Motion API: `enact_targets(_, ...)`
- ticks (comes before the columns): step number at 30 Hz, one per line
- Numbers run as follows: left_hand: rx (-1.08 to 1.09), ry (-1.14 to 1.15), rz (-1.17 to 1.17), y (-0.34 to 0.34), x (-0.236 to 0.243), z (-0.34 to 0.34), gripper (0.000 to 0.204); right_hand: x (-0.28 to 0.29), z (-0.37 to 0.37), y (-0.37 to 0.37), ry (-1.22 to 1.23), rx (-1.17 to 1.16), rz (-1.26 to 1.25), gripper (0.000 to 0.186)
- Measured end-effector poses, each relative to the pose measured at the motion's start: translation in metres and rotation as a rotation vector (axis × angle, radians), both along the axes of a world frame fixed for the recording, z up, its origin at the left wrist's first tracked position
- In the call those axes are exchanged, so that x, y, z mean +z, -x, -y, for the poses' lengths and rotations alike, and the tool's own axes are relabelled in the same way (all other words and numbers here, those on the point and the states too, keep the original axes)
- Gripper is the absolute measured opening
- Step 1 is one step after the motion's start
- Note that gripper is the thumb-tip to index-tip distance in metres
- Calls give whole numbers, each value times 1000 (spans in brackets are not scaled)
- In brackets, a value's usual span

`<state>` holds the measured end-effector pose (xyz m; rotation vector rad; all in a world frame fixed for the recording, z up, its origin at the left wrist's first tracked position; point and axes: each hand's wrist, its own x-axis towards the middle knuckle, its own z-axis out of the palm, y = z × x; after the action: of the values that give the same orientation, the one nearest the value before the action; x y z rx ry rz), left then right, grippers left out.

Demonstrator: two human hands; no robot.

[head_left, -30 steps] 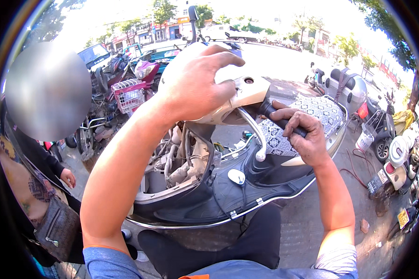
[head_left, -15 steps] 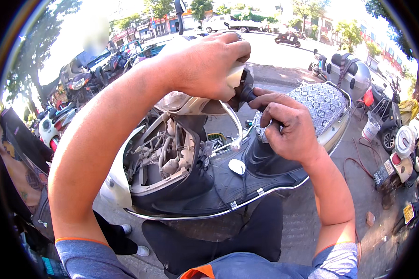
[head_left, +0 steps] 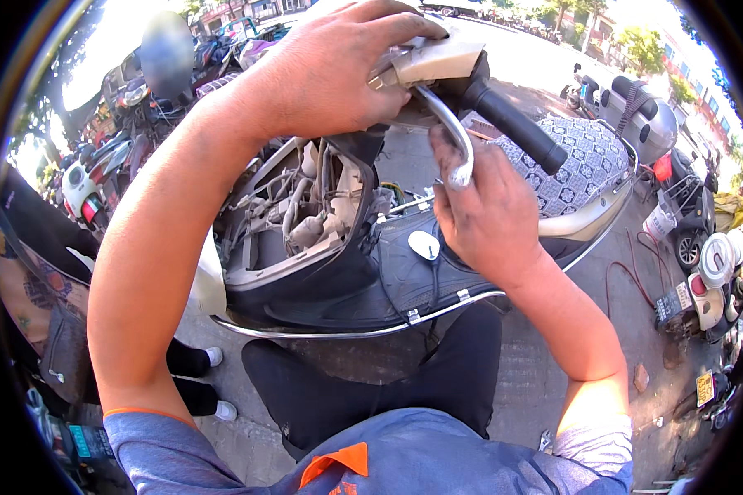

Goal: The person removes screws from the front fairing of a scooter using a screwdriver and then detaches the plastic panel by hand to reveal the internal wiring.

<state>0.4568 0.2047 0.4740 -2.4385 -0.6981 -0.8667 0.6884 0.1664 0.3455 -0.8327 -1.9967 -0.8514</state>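
A scooter (head_left: 330,285) stands before me, its front panel off and wiring (head_left: 293,194) exposed. My left hand (head_left: 330,78) clasps the cream handlebar cover (head_left: 442,64), index finger along its top and thumb below. From the cover's end a black rubber grip (head_left: 516,128) points toward the seat. Beneath the grip curves a silver brake lever (head_left: 450,120); my right hand (head_left: 495,214) has its fingers bent around the lever's ball end. The underside of the cover and part of my left fingers are hidden.
A patterned seat (head_left: 582,165) and a grey top box (head_left: 640,124) form the scooter's rear. A white oval mirror-like piece (head_left: 423,245) lies on the footboard. Parked scooters (head_left: 82,190) crowd the left; a white bucket (head_left: 659,221) and red hose (head_left: 627,276) lie right.
The handlebar has turned, bringing the black grip and brake lever into view. My right hand has moved from the dark grip down to the lever. My left hand has shifted up and left.
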Motion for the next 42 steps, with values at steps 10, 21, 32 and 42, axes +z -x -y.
enact_targets(10,-233,778,1354,80,-117,-15,52,-2,-54,5,-72,24,-116,22)
enact_targets(21,-572,1117,1856,37,-124,-41,71,-6,-65,10,105,241,-311,14)
enact_targets(32,-910,1303,1465,-1,-123,-29,36,6,-74,40,-95,311,-308,14)
enact_targets(42,-676,1279,1316,38,-86,-39,71,-77,-40,38,123,783,-438,36)
